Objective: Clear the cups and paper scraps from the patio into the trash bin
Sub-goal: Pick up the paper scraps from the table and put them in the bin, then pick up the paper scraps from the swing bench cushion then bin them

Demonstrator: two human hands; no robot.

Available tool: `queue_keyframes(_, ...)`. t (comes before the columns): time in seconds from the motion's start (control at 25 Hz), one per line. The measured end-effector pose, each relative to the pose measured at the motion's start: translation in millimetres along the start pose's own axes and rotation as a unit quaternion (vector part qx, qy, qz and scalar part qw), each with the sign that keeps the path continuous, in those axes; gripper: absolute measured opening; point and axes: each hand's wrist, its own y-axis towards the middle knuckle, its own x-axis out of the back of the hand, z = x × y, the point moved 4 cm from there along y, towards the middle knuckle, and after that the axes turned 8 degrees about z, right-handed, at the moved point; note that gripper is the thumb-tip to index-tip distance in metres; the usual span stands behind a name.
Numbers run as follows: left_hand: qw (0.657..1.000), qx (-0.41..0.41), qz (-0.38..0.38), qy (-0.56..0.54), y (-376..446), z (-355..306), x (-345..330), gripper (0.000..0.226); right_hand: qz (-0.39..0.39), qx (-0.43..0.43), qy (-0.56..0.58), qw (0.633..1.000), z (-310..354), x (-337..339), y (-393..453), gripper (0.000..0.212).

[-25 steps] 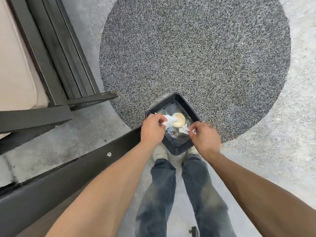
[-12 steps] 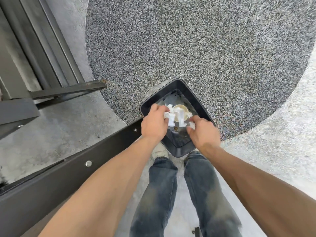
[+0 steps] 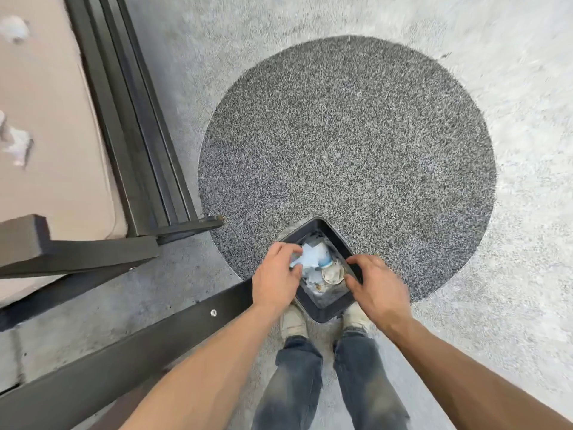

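Patio floor (image 3: 527, 125), pale concrete, fills the head view. Round speckled grey rug (image 3: 356, 156) at centre; nothing lies on the visible part.

Sofa w/ beige cushion (image 3: 46, 119) + dark slatted frame (image 3: 133, 119) along left. Dark beam (image 3: 124, 352) runs diagonally at lower left, right beside the person's legs: tight corner, could snag a foot when stepping toward the sofa (judgement).

Trash bin (image 3: 330, 315), small, black, rectangular, at near rim of rug, just ahead of both shoes. Inside: paper cup (image 3: 333, 274) on its side + white scraps.

Left hand (image 3: 276, 280) over bin's left edge, fingers curled round a crumpled paper wad (image 3: 310, 256), pale, bluish tint, held inside bin mouth; grip on it is firm, not yet let go. Right hand (image 3: 376, 290) over bin's right rim, fingers spread and loosely bent, holding nothing; whether it touches the rim, can't tell.

Progress (est.): late. At least one cup + several scraps binned; wad about to follow.

Left to do: two blurred whitish bits on cushion, upper one (image 3: 14, 27), lower one (image 3: 18, 147). Prob. more scraps, too smeared to confirm.
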Motion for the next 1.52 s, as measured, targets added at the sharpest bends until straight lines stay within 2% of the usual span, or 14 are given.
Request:
queue_keyframes(0.36,0.988,-0.122,-0.088,-0.028,-110.2,-117.8,175.3,0.032,-0.113,0.095,-0.016,0.989,89.7,196.9,-104.3,0.049)
queue_keyframes(0.56,0.971,-0.204,-0.113,0.049,-156.9,-176.0,258.6,0.042,-0.198,0.132,-0.047,0.970,138.9,301.1,-166.6,0.055)
queue_keyframes(0.76,0.937,-0.291,-0.166,0.095,-179.6,-221.5,308.0,0.050,-0.270,0.131,-0.066,0.952,151.2,368.5,-215.2,0.062)
queue_keyframes(0.96,0.922,-0.318,-0.177,0.133,-183.3,-262.3,330.1,0.065,-0.293,0.101,-0.082,0.947,133.3,412.7,-223.2,0.071)
queue_keyframes(1.16,0.914,-0.296,-0.201,0.192,-162.4,-310.7,327.6,0.080,-0.309,0.104,-0.090,0.941,95.7,452.0,-204.4,0.080)
queue_keyframes(1.52,0.923,-0.233,-0.262,0.162,-118.4,-450.9,283.6,0.083,-0.279,0.141,-0.121,0.942,-32.3,568.5,-157.7,0.085)
